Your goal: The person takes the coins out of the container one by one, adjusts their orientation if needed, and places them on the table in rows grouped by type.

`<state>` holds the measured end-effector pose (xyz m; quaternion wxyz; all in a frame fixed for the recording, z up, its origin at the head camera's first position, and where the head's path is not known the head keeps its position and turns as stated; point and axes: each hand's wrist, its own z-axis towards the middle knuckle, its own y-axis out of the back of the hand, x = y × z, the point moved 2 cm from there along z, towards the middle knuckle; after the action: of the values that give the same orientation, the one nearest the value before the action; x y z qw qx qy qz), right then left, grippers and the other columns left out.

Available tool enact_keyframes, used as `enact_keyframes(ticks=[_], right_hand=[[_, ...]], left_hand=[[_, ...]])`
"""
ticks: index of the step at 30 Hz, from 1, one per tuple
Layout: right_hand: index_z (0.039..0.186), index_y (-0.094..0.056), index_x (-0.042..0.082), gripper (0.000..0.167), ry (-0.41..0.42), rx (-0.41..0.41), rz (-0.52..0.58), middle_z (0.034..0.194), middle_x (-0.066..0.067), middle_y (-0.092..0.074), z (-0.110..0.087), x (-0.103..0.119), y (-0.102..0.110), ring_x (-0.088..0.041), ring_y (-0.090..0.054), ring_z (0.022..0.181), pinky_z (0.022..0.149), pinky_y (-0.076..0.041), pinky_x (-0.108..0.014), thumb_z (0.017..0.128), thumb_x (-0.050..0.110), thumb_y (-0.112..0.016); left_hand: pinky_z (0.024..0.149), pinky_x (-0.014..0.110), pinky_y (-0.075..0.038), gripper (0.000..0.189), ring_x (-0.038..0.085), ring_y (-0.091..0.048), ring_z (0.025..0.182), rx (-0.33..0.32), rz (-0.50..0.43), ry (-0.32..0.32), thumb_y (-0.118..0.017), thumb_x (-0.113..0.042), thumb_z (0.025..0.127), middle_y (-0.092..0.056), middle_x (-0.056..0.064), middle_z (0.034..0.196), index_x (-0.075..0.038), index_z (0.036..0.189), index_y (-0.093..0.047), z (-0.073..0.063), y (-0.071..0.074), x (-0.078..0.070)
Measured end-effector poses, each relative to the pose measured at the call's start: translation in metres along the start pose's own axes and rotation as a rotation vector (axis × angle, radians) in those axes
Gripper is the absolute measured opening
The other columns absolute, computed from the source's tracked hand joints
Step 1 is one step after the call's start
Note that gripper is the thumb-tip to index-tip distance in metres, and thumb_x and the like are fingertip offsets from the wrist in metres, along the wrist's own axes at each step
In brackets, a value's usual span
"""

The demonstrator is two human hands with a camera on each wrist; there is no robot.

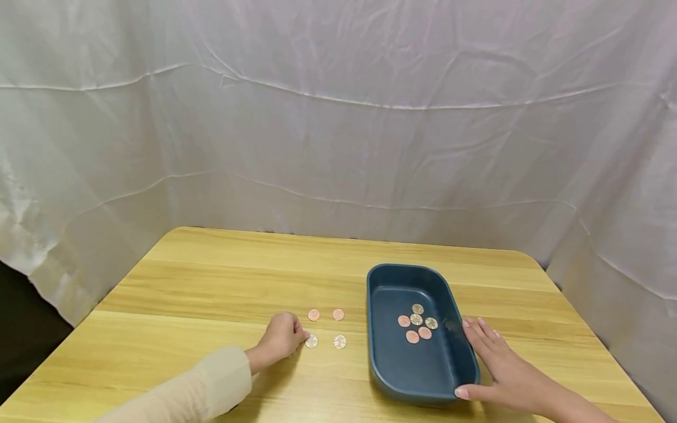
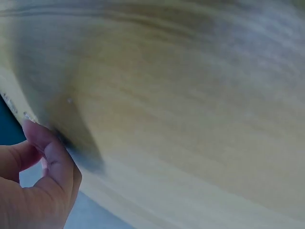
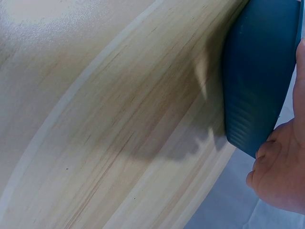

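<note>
My left hand [image 1: 279, 338] has its thumb and fingers bent together at the left edge of a silver-coloured coin [image 1: 312, 341] on the table. A second silver-coloured coin [image 1: 339, 342] lies to its right. Behind them are two copper-coloured coins, a left one [image 1: 314, 315] and a right one [image 1: 338, 315]. To the right stands a dark blue tray [image 1: 391, 373]. My right hand [image 1: 499, 367] rests against its right side, fingers straight along the outer wall and thumb at the near right corner of the rim. In the left wrist view, the fingertips [image 2: 34, 128] meet close to the coins.
Inside the tray lie several coins: copper-coloured ones, such as one coin [image 1: 412, 336] nearest me, and yellowish ones, such as one coin [image 1: 418, 308] at the back. The wooden table [image 1: 222, 282] has rounded far corners. Pale cloth [image 1: 338, 147] hangs behind and at both sides.
</note>
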<state>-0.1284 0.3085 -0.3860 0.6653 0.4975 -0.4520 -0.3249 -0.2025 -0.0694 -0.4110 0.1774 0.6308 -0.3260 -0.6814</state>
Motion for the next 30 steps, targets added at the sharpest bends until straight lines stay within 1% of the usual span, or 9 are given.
enact_keyframes(ticks=[3,6,7,11,12,17,23,27,30], right_hand=[[0.147,-0.021,0.003,0.102,-0.008,0.01,0.009,0.148,-0.026,-0.026,0.0,0.0,0.0,-0.006,0.012,0.142,0.092,0.017,0.003,0.073,0.053,-0.07],[0.147,-0.02,0.004,0.102,-0.014,0.016,0.014,0.149,-0.026,-0.025,0.0,0.0,0.0,-0.01,0.01,0.143,0.092,0.017,0.003,0.073,0.053,-0.07],[0.147,-0.019,0.004,0.102,-0.016,0.017,0.017,0.149,-0.026,-0.025,0.0,0.0,0.0,-0.007,0.012,0.142,0.091,0.017,0.003,0.073,0.053,-0.07],[0.147,-0.019,0.004,0.102,-0.021,0.024,0.025,0.149,-0.026,-0.025,0.0,0.0,0.0,-0.009,0.012,0.143,0.091,0.017,0.003,0.073,0.053,-0.07],[0.147,-0.019,0.004,0.102,-0.021,0.024,0.024,0.149,-0.026,-0.025,0.0,0.0,0.0,-0.006,0.014,0.142,0.091,0.017,0.003,0.073,0.053,-0.07],[0.146,-0.022,0.002,0.102,-0.009,0.01,0.011,0.147,-0.027,-0.027,0.0,0.0,0.0,0.015,0.021,0.13,0.092,0.017,0.003,0.072,0.053,-0.07],[0.145,-0.023,0.001,0.102,0.007,-0.008,-0.002,0.146,-0.027,-0.029,-0.001,0.0,-0.001,0.012,0.018,0.133,0.094,0.016,0.003,0.072,0.054,-0.071],[0.145,-0.023,0.001,0.102,0.006,-0.006,0.0,0.147,-0.027,-0.028,-0.001,0.001,-0.001,0.0,0.014,0.14,0.094,0.017,0.003,0.072,0.053,-0.071],[0.146,-0.022,0.002,0.102,0.001,-0.001,0.004,0.147,-0.027,-0.028,0.0,0.001,-0.001,-0.001,0.014,0.14,0.094,0.017,0.003,0.072,0.053,-0.07]], left_hand=[[0.039,0.014,-0.034,0.022,0.006,-0.043,0.043,-0.022,-0.024,-0.014,-0.062,0.002,0.084,-0.057,0.007,0.056,0.0,0.064,-0.054,0.001,0.004,-0.002],[0.041,0.013,-0.032,0.019,0.007,-0.042,0.046,-0.064,-0.032,-0.046,-0.061,0.001,0.085,-0.054,0.005,0.057,0.0,0.067,-0.055,0.004,0.009,-0.008],[0.041,0.013,-0.031,0.019,0.007,-0.041,0.047,-0.079,-0.031,-0.059,-0.062,0.0,0.085,-0.053,0.004,0.057,0.0,0.067,-0.056,0.005,0.01,-0.01],[0.043,0.015,-0.031,0.019,0.008,-0.039,0.05,-0.132,-0.039,-0.114,-0.064,-0.005,0.085,-0.052,0.003,0.057,-0.001,0.068,-0.057,0.009,0.013,-0.022],[0.044,0.016,-0.032,0.018,0.008,-0.039,0.051,-0.138,-0.049,-0.129,-0.064,-0.005,0.085,-0.053,0.005,0.058,-0.001,0.069,-0.058,0.01,0.012,-0.025],[0.045,0.014,-0.036,0.014,0.007,-0.044,0.052,-0.106,-0.137,-0.199,-0.063,-0.004,0.086,-0.059,0.015,0.064,0.001,0.073,-0.059,0.014,0.006,-0.038],[0.046,0.016,-0.041,0.016,0.004,-0.047,0.05,-0.087,-0.18,-0.279,-0.063,-0.01,0.087,-0.061,0.016,0.065,0.0,0.076,-0.061,0.019,-0.006,-0.054],[0.047,0.015,-0.042,0.016,0.003,-0.046,0.05,-0.059,-0.201,-0.305,-0.063,-0.011,0.087,-0.061,0.014,0.065,0.0,0.077,-0.062,0.022,-0.016,-0.065],[0.046,0.015,-0.041,0.015,0.002,-0.045,0.049,-0.052,-0.202,-0.337,-0.064,-0.011,0.087,-0.06,0.01,0.063,0.0,0.076,-0.061,0.025,-0.023,-0.072]])
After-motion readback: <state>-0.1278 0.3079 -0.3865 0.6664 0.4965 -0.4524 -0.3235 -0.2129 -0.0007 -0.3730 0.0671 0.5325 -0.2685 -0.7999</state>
